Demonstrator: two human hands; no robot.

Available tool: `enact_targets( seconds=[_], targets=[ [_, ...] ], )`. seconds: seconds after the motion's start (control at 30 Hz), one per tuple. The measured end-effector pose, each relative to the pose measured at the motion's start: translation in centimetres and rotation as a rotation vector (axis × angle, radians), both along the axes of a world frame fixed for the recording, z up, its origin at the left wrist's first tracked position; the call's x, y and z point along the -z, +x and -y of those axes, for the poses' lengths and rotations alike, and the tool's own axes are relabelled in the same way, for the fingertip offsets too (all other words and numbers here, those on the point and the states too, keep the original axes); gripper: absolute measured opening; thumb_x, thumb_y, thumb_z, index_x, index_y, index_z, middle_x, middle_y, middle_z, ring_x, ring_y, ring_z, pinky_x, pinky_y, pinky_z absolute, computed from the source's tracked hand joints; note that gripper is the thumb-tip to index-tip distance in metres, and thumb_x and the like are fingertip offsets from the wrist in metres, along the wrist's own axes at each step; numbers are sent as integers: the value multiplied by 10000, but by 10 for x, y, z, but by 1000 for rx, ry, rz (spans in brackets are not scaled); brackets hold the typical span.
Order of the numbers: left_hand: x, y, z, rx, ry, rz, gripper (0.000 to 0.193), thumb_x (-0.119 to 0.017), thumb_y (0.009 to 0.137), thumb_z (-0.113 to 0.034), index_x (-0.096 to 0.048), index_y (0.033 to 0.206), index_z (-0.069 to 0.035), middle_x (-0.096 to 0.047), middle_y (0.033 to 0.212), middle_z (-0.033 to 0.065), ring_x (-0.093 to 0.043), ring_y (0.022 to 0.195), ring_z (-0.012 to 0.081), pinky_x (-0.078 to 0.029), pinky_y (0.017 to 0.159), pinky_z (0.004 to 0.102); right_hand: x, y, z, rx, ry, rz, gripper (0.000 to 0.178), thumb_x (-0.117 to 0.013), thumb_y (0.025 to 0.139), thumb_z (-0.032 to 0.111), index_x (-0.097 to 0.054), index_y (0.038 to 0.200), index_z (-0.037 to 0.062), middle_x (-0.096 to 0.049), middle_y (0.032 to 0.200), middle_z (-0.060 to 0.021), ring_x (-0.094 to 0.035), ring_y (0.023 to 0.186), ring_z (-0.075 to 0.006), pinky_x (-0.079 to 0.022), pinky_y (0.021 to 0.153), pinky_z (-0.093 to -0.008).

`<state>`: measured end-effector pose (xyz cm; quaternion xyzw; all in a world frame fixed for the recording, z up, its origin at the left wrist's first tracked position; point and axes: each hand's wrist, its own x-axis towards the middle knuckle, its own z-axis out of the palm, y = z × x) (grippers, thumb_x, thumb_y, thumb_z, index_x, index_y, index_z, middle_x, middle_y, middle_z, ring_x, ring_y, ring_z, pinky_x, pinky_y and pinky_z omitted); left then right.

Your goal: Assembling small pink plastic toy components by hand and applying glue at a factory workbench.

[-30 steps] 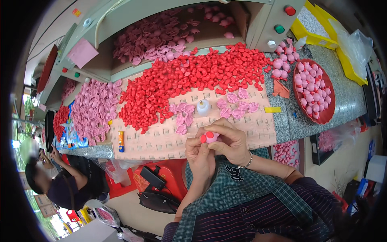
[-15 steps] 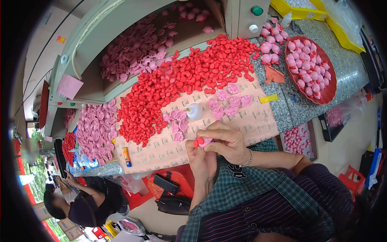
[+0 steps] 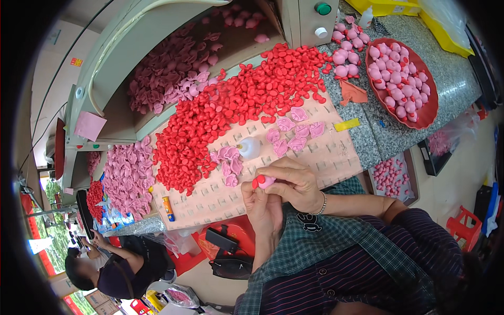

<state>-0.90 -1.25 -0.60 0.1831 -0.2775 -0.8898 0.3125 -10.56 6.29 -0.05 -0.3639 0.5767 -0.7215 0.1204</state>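
Observation:
Both my hands meet at the bench's front edge around a small rounded pink toy part (image 3: 266, 182) with red pieces on it. My right hand (image 3: 296, 185) pinches its pink body between thumb and fingers. My left hand (image 3: 261, 209) is closed at the red end, fingertips pressed against it. Just beyond the hands stands a white squeeze bottle (image 3: 250, 148) with a thin nozzle. Thin pink cupped pieces (image 3: 297, 143) lie in a loose group right of the bottle, and others (image 3: 230, 167) lie left of it. A large heap of red bean-shaped pieces (image 3: 231, 100) spreads behind.
A red scalloped bowl (image 3: 431, 118) of pink balls with red parts stands at right. Pink pieces are piled (image 3: 128, 176) at left and inside the grey machine (image 3: 310, 21) behind. A glue-stick-like tube (image 3: 168, 209) lies by the left edge. Another person (image 3: 123, 268) works farther left.
The view has shifted slightly. My hands stay together on the pink part, whose red end is turned a little. The other person has moved slightly.

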Motion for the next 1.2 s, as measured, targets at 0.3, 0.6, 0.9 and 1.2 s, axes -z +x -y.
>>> enact_targets(
  seconds=[0.3,0.6,0.9,1.2],
  targets=[
    [-6,-4,5,95,29,-70,287,-588,963,-117,-526,1229,-28,-548,1293,162,-542,1200,262,-416,1073,422,-17,1,2,64,29,-25,349,-747,772,-4,-724,1117,47,-651,1015,-80,-603,926,-187,-493,809,-296],
    [2,-1,4,94,79,-75,274,-571,972,-97,-535,1236,-34,-573,1268,138,-568,1178,257,-449,1049,421,-15,0,-4,35,41,9,374,-745,775,-10,-697,1144,31,-627,1001,-85,-602,924,-185,-496,799,-295],
    [-5,-3,-1,79,27,-19,293,-577,994,-133,-496,1260,-42,-588,1217,110,-594,1123,200,-512,996,337,-12,-6,-8,180,94,-323,335,-759,777,67,-693,1100,3,-632,903,-99,-622,755,-217,-503,664,-309],
    [3,-4,0,37,21,-3,114,-625,967,-137,-593,1025,-44,-665,1077,87,-636,1010,175,-521,932,318,-10,-12,-11,223,100,-556,317,-802,731,86,-700,1009,-29,-692,835,-104,-642,649,-216,-466,577,-306]
  ],
)
